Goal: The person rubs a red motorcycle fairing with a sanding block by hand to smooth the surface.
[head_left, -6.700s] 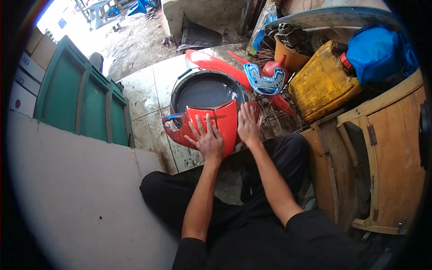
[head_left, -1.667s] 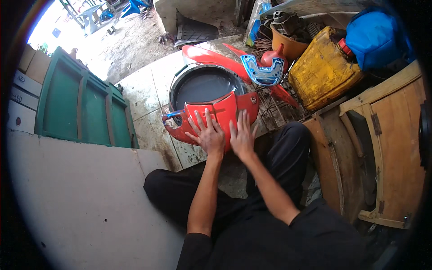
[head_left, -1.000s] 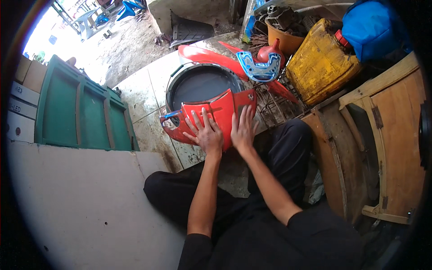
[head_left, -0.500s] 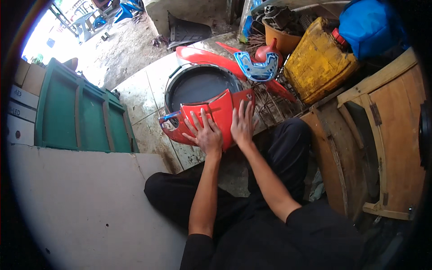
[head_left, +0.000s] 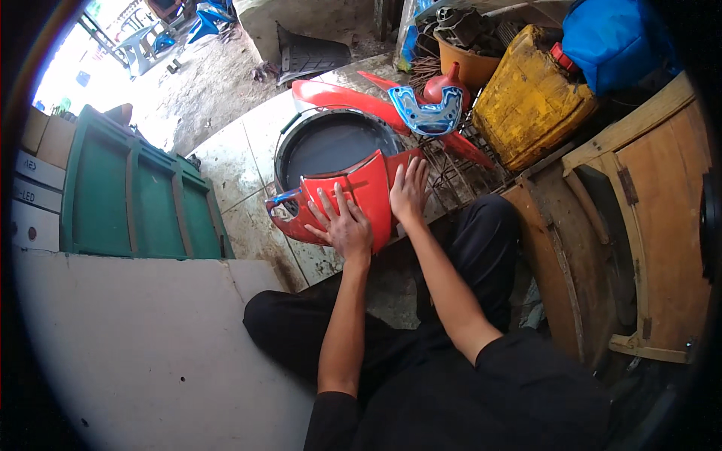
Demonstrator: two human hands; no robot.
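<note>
The curved, glossy red plastic panel (head_left: 374,180) sits at the near side of the round black basin (head_left: 279,161) of dark liquid (head_left: 331,143), partly hiding its rim. The person's 2 hands are apart: the left hand (head_left: 350,231) lies flat on the panel, fingers spread, the right hand (head_left: 408,194) at its right side, fingers extended, anything under that palm hidden. Broad, even left-hand pressure would best steady it, the right palm following its curve lightly.
</note>
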